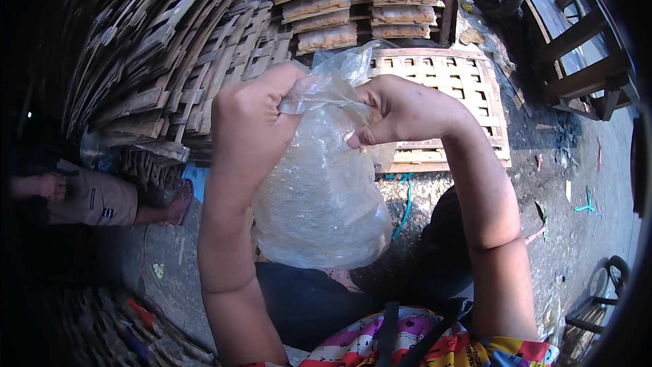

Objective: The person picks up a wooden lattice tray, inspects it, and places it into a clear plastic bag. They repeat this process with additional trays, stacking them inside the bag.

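Note:
Before me stands a large translucent plastic bag (321, 199), bulging low against my lap; its contents cannot be told through the cloudy film. My left hand (260, 102) grips the gathered film at the bag's upper left edge. On the other side, my right hand (392, 112) pinches the upper right edge, its thumb pointing down over the bag's front. The loose top of the film sticks up between and beyond both hands. Beyond my right hand lies a woven bamboo tray (443, 81) with a lattice of square holes, partly hidden by my hand and the bag.
Stacked woven bamboo panels (204, 76) rise at the left. Wrapped pale brown slabs (321, 10) lie on rack shelves ahead. A wooden cart (575, 56) stands at the right. Another person's leg (153, 214) is at the left. Teal plastic strapping (406, 209) lies on the floor.

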A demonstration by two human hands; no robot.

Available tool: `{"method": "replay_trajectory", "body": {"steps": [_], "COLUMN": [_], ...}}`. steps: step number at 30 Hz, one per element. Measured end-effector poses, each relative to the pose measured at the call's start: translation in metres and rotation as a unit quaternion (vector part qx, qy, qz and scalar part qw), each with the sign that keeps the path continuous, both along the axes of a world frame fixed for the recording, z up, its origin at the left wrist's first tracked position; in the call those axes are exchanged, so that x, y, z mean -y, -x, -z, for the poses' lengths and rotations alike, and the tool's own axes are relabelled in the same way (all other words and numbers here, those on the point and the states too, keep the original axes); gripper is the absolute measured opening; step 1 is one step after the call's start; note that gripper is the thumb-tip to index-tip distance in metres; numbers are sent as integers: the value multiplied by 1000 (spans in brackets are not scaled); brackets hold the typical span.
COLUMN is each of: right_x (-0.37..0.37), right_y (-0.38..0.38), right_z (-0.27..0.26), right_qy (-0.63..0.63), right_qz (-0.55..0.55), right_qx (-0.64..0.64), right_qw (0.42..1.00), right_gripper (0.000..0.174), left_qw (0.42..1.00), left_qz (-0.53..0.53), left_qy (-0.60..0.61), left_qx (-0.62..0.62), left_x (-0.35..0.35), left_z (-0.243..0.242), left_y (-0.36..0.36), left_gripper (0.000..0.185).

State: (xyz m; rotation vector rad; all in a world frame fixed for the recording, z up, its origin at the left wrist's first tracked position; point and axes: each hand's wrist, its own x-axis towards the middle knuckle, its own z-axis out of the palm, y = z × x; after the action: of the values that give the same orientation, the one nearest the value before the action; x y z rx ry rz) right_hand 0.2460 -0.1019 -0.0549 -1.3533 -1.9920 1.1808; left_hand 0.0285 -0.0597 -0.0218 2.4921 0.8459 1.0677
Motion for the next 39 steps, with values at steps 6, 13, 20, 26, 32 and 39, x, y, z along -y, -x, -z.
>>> {"method": "replay_trajectory", "body": {"steps": [6, 13, 20, 26, 32, 39], "right_x": [-8, -17, -21, -28, -21, -17], "right_y": [17, -7, 12, 15, 58, 50], "right_z": [16, 30, 12, 42, 31, 40], "right_qy": [-129, -76, -8, -207, -141, -210], "right_qz": [25, -83, 19, -3, 56, 31], "right_qx": [-140, 176, 57, -110, -91, -130], "right_qw": [981, 978, 998, 972, 984, 968], "right_gripper": [30, 44, 42, 69, 81, 62], "left_qw": [998, 999, 1000, 956, 970, 983], "left_qz": [29, -12, -10, -14, 11, 32], "left_qy": [-18, -31, 16, 278, 228, 159], "left_qx": [-46, 14, -8, -95, -82, -87], "left_x": [0, -6, -6, -13, -16, -16], "left_z": [-2, -12, -12, -12, -1, 5], "left_y": [4, 16, 16, 19, 16, 12], "left_gripper": [12, 9, 15, 12, 23, 20]}}
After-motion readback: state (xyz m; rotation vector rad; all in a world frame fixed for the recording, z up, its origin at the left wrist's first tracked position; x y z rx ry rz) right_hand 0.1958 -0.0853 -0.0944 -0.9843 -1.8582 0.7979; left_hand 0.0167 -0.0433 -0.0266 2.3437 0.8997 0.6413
